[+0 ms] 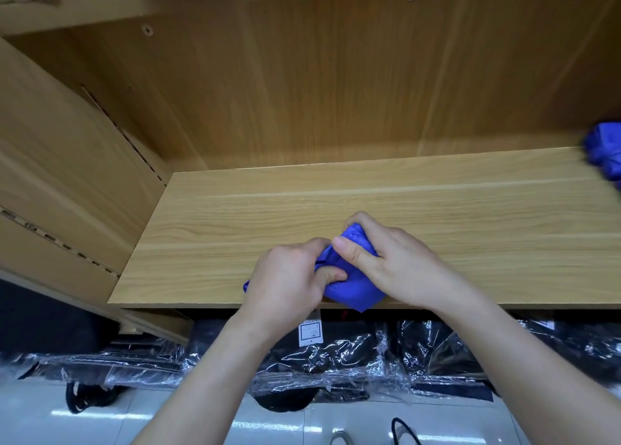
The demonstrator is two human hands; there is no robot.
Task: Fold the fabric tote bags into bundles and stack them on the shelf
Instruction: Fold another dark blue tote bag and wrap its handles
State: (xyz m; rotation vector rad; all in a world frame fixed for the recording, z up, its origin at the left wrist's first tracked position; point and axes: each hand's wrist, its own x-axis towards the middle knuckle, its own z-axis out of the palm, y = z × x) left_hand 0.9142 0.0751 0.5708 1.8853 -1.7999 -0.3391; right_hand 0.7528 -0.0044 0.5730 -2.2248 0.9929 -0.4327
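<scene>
blue fabric tote bag (349, 288): crumpled into a compact bundle, lying on the shelf board close to its front edge; one lower corner juts just past that edge
left hand (289, 276): fingers curled tight round the bundle's left side, thumb pressed into the cloth at the middle; grips the bag
right hand (398, 263): fingers wrapped over the bundle's far upper end, thumb laid across the top fold; grips the bag, touching the left hand's knuckles
shelf board (218, 223): light wood grain, level, bearing the bundle and both hands at its front centre
second blue bundle (605, 152): same cloth, blurred, on the shelf board at the far right against the back panel, well apart from the hands
back panel (302, 75): wood grain, upright, with two screw heads near its top
upper shelf (100, 11): wood, carrying pale beige items at the top left, too blurred to identify
plastic-wrapped black packs (336, 360): lying in a row below the shelf board; one bears a white label (309, 332)
floor (100, 417): glossy pale tiles beneath the forearms
</scene>
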